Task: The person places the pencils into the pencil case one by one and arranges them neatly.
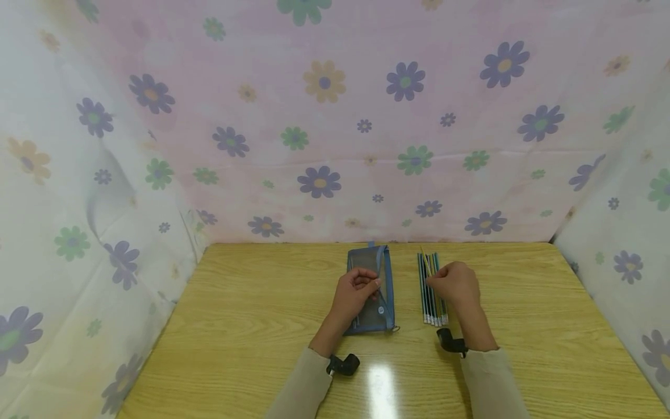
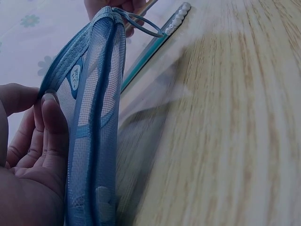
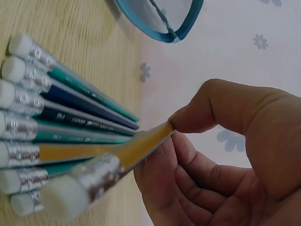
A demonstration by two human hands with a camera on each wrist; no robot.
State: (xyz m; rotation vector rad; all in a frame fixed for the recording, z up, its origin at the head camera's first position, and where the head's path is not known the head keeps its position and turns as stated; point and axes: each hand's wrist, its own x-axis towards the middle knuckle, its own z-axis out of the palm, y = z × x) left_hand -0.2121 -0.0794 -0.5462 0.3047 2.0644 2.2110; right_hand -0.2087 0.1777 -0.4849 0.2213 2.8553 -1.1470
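Observation:
My left hand (image 1: 358,289) pinches the zipped edge of a blue mesh pencil case (image 1: 369,320), holding its mouth apart. In the left wrist view the case (image 2: 96,141) stands on its side, with thumb and fingertips at its rim. Pale ends of things show inside through the mesh. My right hand (image 1: 456,283) pinches a yellow pencil (image 3: 146,146) with a white eraser between thumb and fingers, raised over a row of pencils (image 1: 430,302). Those lie side by side on the table, erasers toward me, in green, dark blue and yellow.
The wooden table (image 1: 251,302) stretches to both sides and in front of me. Flower-patterned cloth (image 1: 345,145) rises behind its back edge and along both sides. A black wrist camera (image 1: 344,365) sits at my left sleeve, another camera (image 1: 450,341) at the right.

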